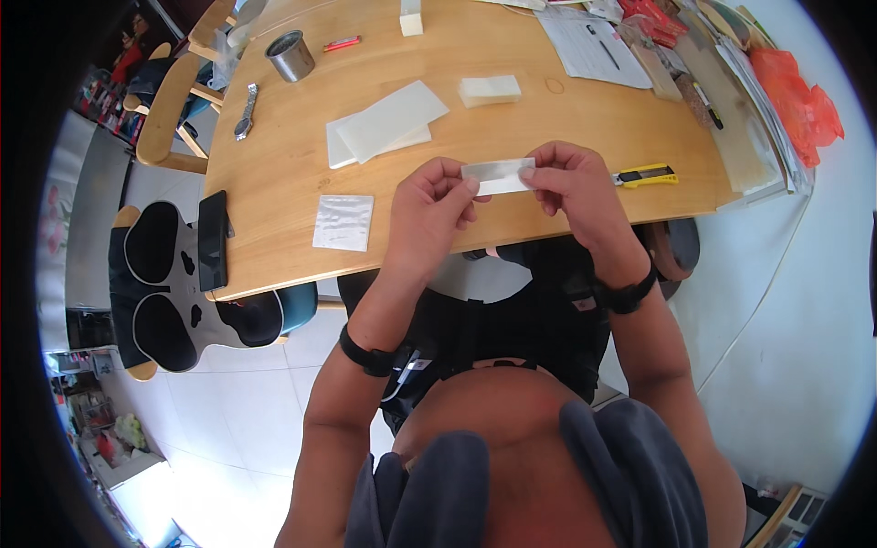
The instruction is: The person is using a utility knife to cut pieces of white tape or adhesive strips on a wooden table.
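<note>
Between both hands, over the table's near edge, I hold a small pale translucent strip [500,177]. My left hand [431,205] pinches its left end between thumb and fingers. Its right end is gripped the same way by my right hand [575,188]. A yellow utility knife [644,176] lies just right of my right hand. Beyond my hands is a small stack of cut whitish pieces [490,90]. Two larger stacks of pale rectangular sheets [394,120] overlap at an angle farther left. To the left of my left hand lies a flat, wrinkled whitish square packet [343,222].
On the wooden table [274,164] are a metal cup [290,56], a wristwatch [246,113], a red packet [342,44], a white block [411,19] and a black phone [213,240] at the left edge. Papers [593,48] with a pen and a red plastic bag [795,99] occupy the right side.
</note>
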